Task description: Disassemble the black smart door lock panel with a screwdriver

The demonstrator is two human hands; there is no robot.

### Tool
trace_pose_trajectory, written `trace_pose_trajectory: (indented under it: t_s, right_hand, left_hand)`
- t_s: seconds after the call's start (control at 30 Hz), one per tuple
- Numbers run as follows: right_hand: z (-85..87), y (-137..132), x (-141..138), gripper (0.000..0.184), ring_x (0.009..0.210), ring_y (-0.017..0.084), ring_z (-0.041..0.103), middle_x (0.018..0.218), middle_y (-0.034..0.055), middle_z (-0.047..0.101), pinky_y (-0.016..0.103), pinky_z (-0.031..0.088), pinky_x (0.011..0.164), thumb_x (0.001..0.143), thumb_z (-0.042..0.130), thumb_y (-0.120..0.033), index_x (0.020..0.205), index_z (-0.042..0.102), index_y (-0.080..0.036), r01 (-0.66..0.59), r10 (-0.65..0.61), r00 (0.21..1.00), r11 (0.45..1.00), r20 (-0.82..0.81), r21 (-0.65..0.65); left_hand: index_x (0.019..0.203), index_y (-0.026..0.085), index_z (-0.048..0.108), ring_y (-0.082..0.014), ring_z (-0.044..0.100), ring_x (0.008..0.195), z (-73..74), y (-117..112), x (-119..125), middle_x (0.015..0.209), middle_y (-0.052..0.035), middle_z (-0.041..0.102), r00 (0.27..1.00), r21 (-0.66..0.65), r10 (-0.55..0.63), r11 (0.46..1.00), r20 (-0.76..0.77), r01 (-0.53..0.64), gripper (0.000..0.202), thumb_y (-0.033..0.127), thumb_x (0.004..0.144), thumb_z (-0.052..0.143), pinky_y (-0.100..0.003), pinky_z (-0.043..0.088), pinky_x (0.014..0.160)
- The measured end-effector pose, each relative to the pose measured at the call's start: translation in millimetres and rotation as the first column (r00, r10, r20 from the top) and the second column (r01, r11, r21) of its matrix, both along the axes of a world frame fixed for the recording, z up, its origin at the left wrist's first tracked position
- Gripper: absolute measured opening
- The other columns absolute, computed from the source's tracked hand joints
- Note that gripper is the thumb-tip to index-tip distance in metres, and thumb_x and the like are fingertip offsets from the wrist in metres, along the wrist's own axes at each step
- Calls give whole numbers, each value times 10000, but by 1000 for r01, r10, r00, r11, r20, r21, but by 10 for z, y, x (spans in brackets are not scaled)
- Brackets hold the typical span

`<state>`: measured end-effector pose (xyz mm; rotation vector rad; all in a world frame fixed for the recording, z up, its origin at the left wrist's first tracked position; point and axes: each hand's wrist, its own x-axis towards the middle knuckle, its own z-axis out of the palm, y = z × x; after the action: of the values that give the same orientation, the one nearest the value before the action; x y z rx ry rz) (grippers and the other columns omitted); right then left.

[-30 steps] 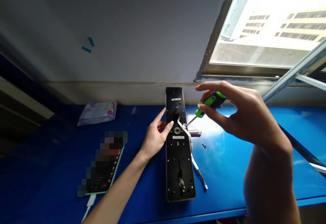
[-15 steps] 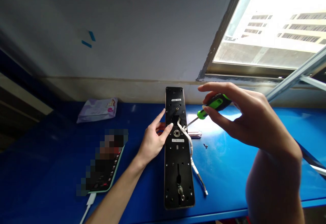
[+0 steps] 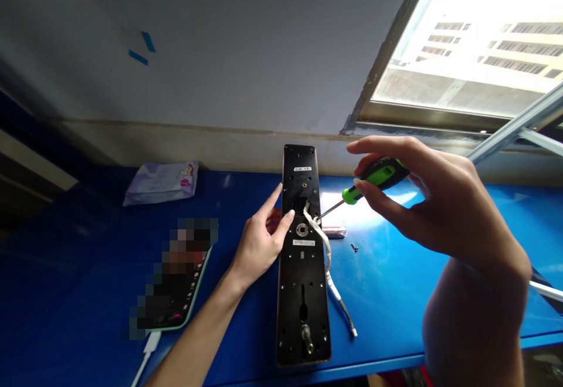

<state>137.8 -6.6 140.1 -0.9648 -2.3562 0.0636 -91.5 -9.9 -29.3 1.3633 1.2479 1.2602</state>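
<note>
A long black lock panel (image 3: pixel 303 299) lies back side up on the blue table. My left hand (image 3: pixel 263 240) grips its left edge, thumb on the face and the other fingers at the side, partly hidden. In my right hand (image 3: pixel 440 211) is a screwdriver (image 3: pixel 382 175) with a green and black handle, pinched between thumb and fingers. Its shaft slants down left, and the tip meets the panel's right edge beside a white-wrapped cable (image 3: pixel 328 252). That cable leaves the panel near a square-holed metal ring (image 3: pixel 302 230) and trails over the right side to a small white connector.
Several small dark screws (image 3: pixel 354 247) lie right of the panel, near a shiny pinkish cylinder (image 3: pixel 336 232). A phone (image 3: pixel 173 293) with a white charging cable (image 3: pixel 146 349) and a lilac packet (image 3: pixel 162 183) sit left. Behind are a wall and window; a metal bar (image 3: pixel 510 129) slants at right.
The whole view has shifted slightly. The panel appears a little further left and tilted, while my right hand and the screwdriver sit slightly further right. Both grips stay the same.
</note>
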Motion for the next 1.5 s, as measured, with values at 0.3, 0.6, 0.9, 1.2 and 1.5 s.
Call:
trace_pose_trajectory:
  t_s: [0.3, 0.6, 0.9, 1.2, 1.5]
  right_hand:
    - [-126, -2, -196, 255, 684, 117, 699, 937, 9, 770, 248, 597, 652, 924, 680, -129, 1165, 689, -212, -162, 176, 973, 982, -148, 99]
    - [-152, -42, -300, 131, 612, 79, 664, 822, -22, 753, 220, 521, 577, 989, 687, -236, 1104, 716, -179, -91, 124, 976, 979, -181, 184]
    - [-109, -142, -299, 308, 767, 114, 686, 1037, 41, 756, 248, 562, 672, 920, 588, -79, 1205, 676, -157, -146, 151, 974, 988, -170, 40]
    - [-113, -77, -226, 116, 645, 113, 697, 857, 1, 781, 251, 537, 605, 990, 652, -228, 1053, 748, -211, -46, 67, 986, 990, -155, 135]
    - [-86, -78, -147, 257, 736, 163, 733, 956, 37, 785, 304, 589, 712, 963, 680, -262, 1212, 716, -211, -17, 29, 991, 996, -132, 89]
  left_hand:
    - [1509, 283, 504, -272, 755, 816, -8, -29, -39, 895, -30, 750, 994, -19, 103, 994, -40, -104, 547, 385, 980, 603, -416, 615, 750]
    - [1480, 334, 516, -318, 583, 1348, -36, -82, 133, 1450, -76, 596, 989, 191, 90, 979, -120, -66, 636, 362, 894, 763, -501, 452, 1175]
    - [1391, 310, 481, -296, 626, 1251, 11, -99, 145, 1334, -84, 605, 996, 131, 56, 990, -68, -47, 600, 366, 865, 764, -489, 483, 1112]
    - [1071, 273, 664, -259, 642, 1097, 21, -81, 137, 1130, -48, 622, 978, 152, 89, 987, -191, -60, 259, 399, 860, 747, -468, 486, 1061]
    - [985, 265, 726, -264, 643, 1108, 44, -95, 129, 1126, -56, 625, 981, 129, 72, 990, -178, -50, 199, 412, 851, 739, -481, 478, 1080]
